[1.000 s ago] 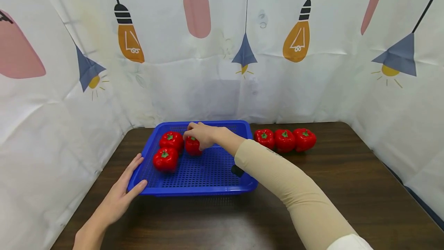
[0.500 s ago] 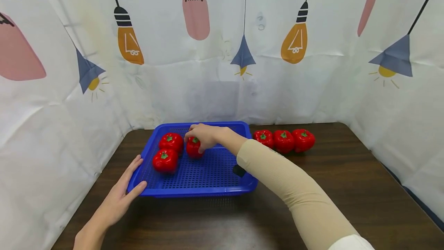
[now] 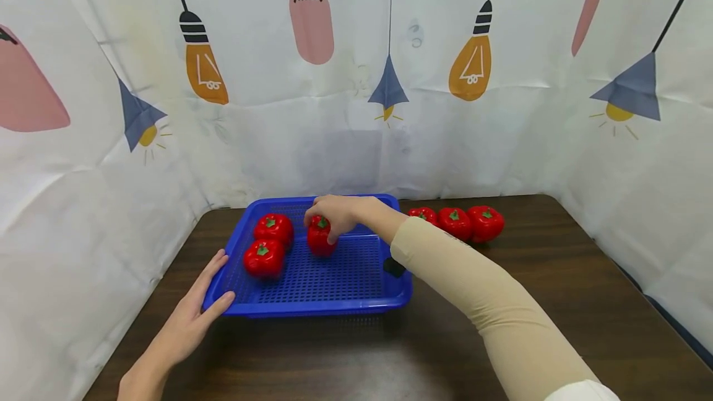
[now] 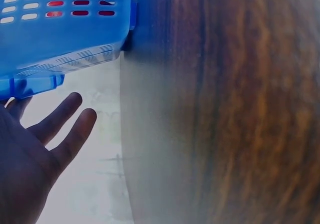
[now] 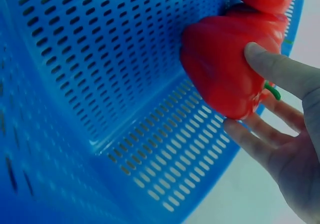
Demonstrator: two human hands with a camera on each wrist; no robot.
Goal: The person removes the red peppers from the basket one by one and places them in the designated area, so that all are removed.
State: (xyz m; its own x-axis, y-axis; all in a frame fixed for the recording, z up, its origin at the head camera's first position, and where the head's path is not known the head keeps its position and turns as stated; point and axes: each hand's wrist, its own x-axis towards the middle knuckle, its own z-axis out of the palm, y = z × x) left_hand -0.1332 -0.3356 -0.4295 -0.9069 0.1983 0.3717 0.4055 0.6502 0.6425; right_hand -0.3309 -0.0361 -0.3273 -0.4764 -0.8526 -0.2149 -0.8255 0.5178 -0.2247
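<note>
My right hand (image 3: 341,210) grips a red bell pepper (image 3: 320,240) with a green stem, inside the blue plastic basket (image 3: 312,310). In the right wrist view the thumb lies along one side of this pepper (image 5: 220,58) and the fingers along the other. Two more red bell peppers stand to its left, a rear one (image 3: 274,228) and a front one (image 3: 264,258). At the basket's near left corner, my left hand (image 3: 189,320) rests on the rim with its fingers and thumb spread; the left wrist view shows its fingers (image 4: 75,134) extended beside the basket's outer wall.
Right of the basket, a row of three red bell peppers (image 3: 455,223) stands on the dark wooden table (image 3: 535,289); the right sleeve partly covers the nearest. A white curtain (image 3: 312,141) printed with lamps encloses the table at the back and sides.
My right hand has shifted to the right with its bell pepper, widening the gap to the two peppers on the left. The left hand stays at the basket's corner.
</note>
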